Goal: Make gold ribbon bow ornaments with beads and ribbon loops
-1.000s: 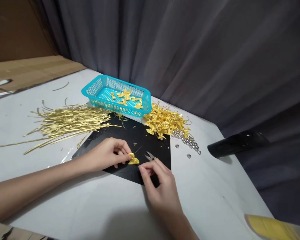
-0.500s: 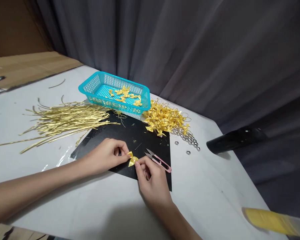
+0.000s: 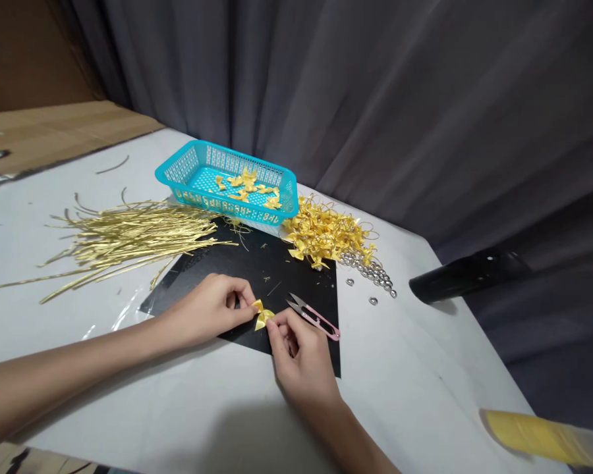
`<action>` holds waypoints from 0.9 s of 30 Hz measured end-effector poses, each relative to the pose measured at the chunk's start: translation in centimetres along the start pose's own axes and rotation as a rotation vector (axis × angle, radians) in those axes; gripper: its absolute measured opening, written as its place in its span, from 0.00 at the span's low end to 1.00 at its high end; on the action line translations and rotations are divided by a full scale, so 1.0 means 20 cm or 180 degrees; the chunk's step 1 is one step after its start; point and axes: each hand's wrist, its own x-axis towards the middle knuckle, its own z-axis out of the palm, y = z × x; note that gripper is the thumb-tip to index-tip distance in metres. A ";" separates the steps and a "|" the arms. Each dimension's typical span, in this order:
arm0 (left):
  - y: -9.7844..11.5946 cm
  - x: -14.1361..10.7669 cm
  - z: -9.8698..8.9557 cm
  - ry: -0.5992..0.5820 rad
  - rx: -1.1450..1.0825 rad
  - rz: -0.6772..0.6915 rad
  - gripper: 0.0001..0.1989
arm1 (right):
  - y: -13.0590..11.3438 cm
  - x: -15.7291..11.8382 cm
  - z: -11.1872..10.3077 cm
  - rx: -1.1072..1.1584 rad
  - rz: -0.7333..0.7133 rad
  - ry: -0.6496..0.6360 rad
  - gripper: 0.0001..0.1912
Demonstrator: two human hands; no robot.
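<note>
A small yellow ribbon bow (image 3: 263,318) is pinched between both hands above the front part of a black mat (image 3: 237,266). My left hand (image 3: 216,308) grips its upper left loop between thumb and forefinger. On the bow's right side, the thumb and forefinger of my right hand (image 3: 301,349) are closed. Pink-handled thread snips (image 3: 321,324) lie just past my right hand, blades pointing up and left. Gold cords (image 3: 138,234) lie in a loose bundle at the left, and a heap of yellow bows with cord loops (image 3: 326,230) sits at the mat's back right corner.
Behind the mat stands a blue basket (image 3: 182,185) with several yellow bows inside. Silver beads (image 3: 375,273) lie right of the heap. Farther right are a black cylindrical object (image 3: 445,280) and a yellow roll (image 3: 534,434). A grey curtain (image 3: 366,99) hangs behind the table (image 3: 415,368).
</note>
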 end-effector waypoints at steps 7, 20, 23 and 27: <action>0.00 0.00 0.00 -0.0025 0.0045 0.0090 0.10 | 0.01 0.00 0.00 -0.0048 -0.0006 -0.0012 0.12; 0.01 0.00 0.00 -0.0012 0.0104 0.0063 0.10 | 0.02 -0.01 0.00 -0.0050 -0.0070 -0.0014 0.11; 0.00 0.00 0.00 -0.0011 0.0099 0.0094 0.10 | 0.02 -0.01 0.00 -0.0057 -0.0087 0.0010 0.11; 0.00 0.00 0.00 -0.0037 0.0218 0.0200 0.10 | 0.01 0.00 0.01 -0.0085 -0.0076 0.0028 0.11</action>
